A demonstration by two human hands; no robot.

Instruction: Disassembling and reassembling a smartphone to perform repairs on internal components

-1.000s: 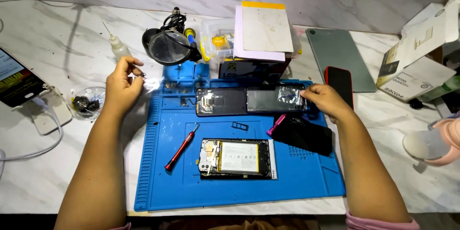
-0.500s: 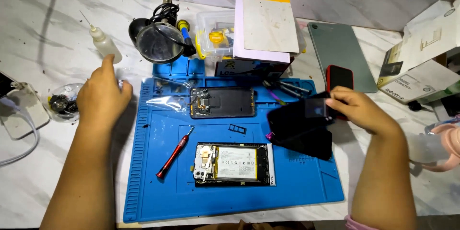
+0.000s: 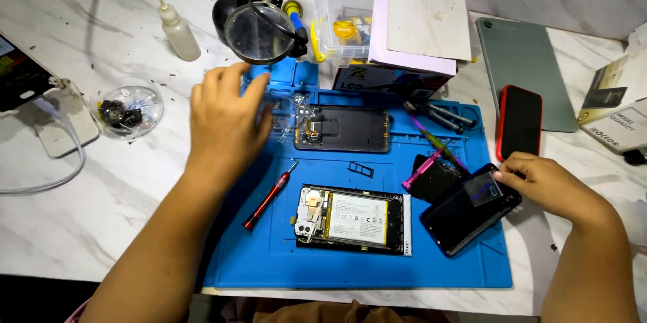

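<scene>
Left hand [image 3: 226, 121] hovers palm-down, fingers loosely spread, over the blue mat [image 3: 269, 262] at 10 o'clock; its underside is hidden, so whether it holds anything cannot be told. Right hand [image 3: 546, 188], at 3 o'clock, pinches the clear film [image 3: 482, 191] on the black phone screen [image 3: 468, 212]. Opened phone [image 3: 352, 218] lies at centre, red screwdriver [image 3: 269, 195] just beside it at 9 o'clock.

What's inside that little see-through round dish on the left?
The clear round dish on the marble table holds small dark and silvery parts, one a dark ring shape. They are too small to name, and anything beneath the pile is hidden.
</scene>
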